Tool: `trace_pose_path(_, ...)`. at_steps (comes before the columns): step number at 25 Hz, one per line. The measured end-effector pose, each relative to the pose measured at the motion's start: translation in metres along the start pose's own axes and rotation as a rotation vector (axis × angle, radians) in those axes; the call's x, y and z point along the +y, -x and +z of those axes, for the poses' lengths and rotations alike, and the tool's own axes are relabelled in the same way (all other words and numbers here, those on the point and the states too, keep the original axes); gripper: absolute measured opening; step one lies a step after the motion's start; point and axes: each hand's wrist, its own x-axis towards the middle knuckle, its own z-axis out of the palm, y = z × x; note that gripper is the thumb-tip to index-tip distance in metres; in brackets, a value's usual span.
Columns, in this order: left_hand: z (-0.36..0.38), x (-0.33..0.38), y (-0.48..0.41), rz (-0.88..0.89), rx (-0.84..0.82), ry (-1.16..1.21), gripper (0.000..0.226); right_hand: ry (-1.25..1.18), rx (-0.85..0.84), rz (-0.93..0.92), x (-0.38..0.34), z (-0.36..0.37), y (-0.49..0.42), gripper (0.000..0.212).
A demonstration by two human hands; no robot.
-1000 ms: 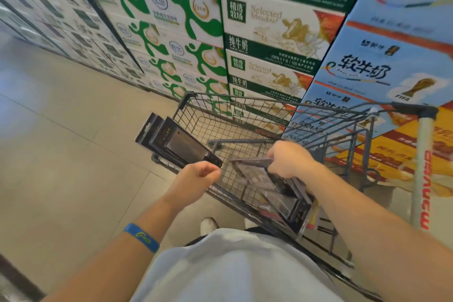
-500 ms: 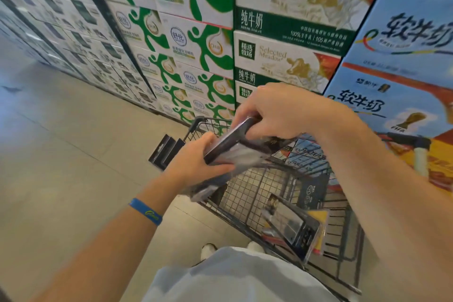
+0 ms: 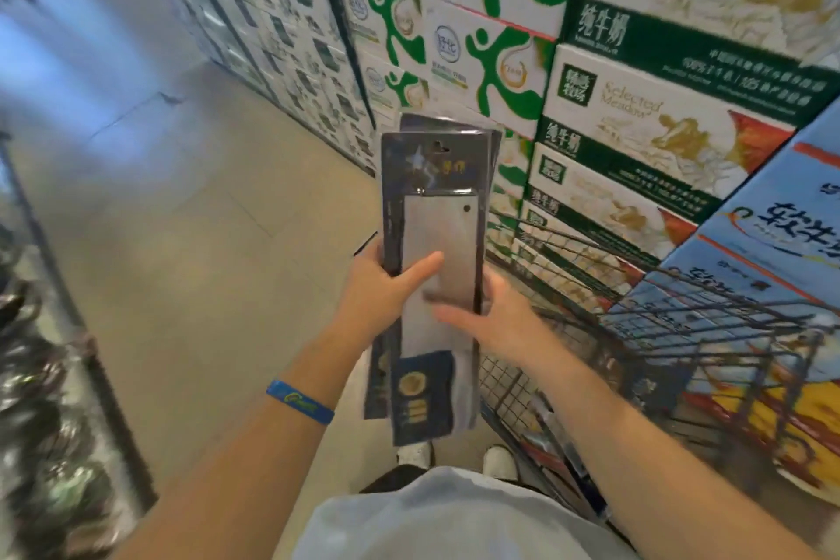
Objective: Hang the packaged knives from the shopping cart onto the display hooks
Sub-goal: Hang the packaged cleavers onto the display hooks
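A stack of packaged knives (image 3: 436, 214) stands upright in front of my chest, dark card backs with a broad steel blade showing on the front pack. My left hand (image 3: 386, 286) grips the stack from the left, thumb across the blade. On the stack's right edge lies my right hand (image 3: 491, 318), fingers out and touching the packs. The wire shopping cart (image 3: 659, 332) is low on the right, with more packs blurred in its bottom.
Stacked milk cartons (image 3: 613, 96) wall the right side and run back along the aisle. Tiled floor (image 3: 182, 218) stretches left. A dark shelf edge with shiny goods (image 3: 41, 400) sits at the far left. My shoes (image 3: 454, 457) show below.
The pack taken from the cart has joined those in my left hand, and the stack is now raised upright. The view has swung left, away from the cart.
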Motion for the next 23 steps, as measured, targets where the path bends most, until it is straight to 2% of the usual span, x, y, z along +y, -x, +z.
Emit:
trace_pose_path(1, -0.003, 0.001, 0.008, -0.050, 0.046, 0.079, 0.071, -0.058, -0.035, -0.012, 0.009, 0.012, -0.002, 0.085)
trace_pose_path(3, -0.014, -0.002, 0.022, -0.124, 0.123, 0.172, 0.073, -0.144, -0.045, 0.005, 0.022, 0.025, -0.007, 0.080)
trace_pose_path(6, -0.041, -0.024, 0.046, -0.195, 0.108, 0.280, 0.058, -0.337, -0.150, 0.055, 0.032, 0.039, -0.012, 0.082)
trace_pose_path(7, -0.051, -0.033, 0.056, -0.226, 0.105, 0.365, 0.055, -0.408, -0.154, 0.059, 0.032, 0.045, -0.014, 0.079)
trace_pose_path(9, -0.067, -0.054, 0.083, -0.267, 0.203, 0.533, 0.048, -0.472, -0.111, 0.049, 0.028, 0.058, -0.017, 0.062)
trace_pose_path(10, -0.072, -0.065, 0.096, -0.275, 0.289, 0.572, 0.040, -0.460, -0.078, 0.045, 0.022, 0.061, -0.017, 0.056)
trace_pose_path(12, -0.082, -0.084, 0.124, -0.292, 0.506, 0.604, 0.027, -0.306, -0.015, 0.004, 0.009, 0.059, -0.015, 0.064)
trace_pose_path(15, -0.104, -0.103, 0.167, -0.271, 0.740, 0.717, 0.026, -0.081, 0.019, -0.078, 0.000, 0.055, -0.004, 0.075)
trace_pose_path(17, -0.117, -0.108, 0.196, -0.269, 0.818, 0.640, 0.020, -0.033, 0.009, -0.085, -0.001, 0.063, 0.010, 0.077)
trace_pose_path(19, -0.125, -0.113, 0.235, -0.262, 0.873, 0.434, 0.020, -0.039, -0.024, -0.060, 0.003, 0.087, 0.031, 0.071)
trace_pose_path(21, -0.129, -0.126, 0.287, -0.274, 0.945, 0.243, 0.025, -0.006, -0.065, -0.070, 0.013, 0.120, 0.058, 0.061)
trace_pose_path(23, -0.133, -0.147, 0.352, -0.315, 1.033, 0.172, 0.036, 0.072, -0.116, -0.116, 0.028, 0.157, 0.092, 0.056)
